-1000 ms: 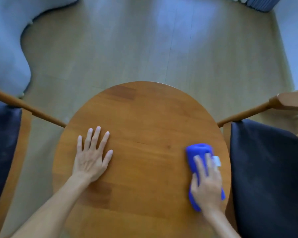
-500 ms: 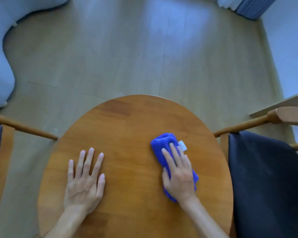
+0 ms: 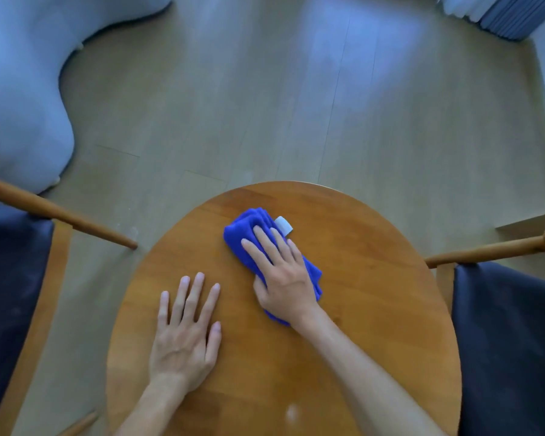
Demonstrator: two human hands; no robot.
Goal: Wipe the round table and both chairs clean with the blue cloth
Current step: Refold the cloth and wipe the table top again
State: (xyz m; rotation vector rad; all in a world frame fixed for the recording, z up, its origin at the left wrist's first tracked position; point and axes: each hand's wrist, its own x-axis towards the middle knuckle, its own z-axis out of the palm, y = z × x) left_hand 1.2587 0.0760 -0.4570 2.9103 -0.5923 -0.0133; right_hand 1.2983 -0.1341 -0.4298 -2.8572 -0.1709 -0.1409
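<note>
The right hand (image 3: 280,278) lies flat on the folded blue cloth (image 3: 244,229), fingers straight and spread, pressing it onto the round table (image 3: 375,278) without curling round it. A white tag (image 3: 283,225) pokes out just past the fingertips. Beyond the cloth the table's far edge is near — bare wood runs wider to the hand's right, out to the rim. To its left the left hand (image 3: 184,338) rests palm-down on the wood, fingers straight, holding nothing, close beside the cloth but apart from it. A dark-cushioned chair (image 3: 510,341) stands just off the rim on the right, another chair (image 3: 10,278) on the left — their wooden arms point toward the table. Wood floor (image 3: 233,105) lies beyond.
</note>
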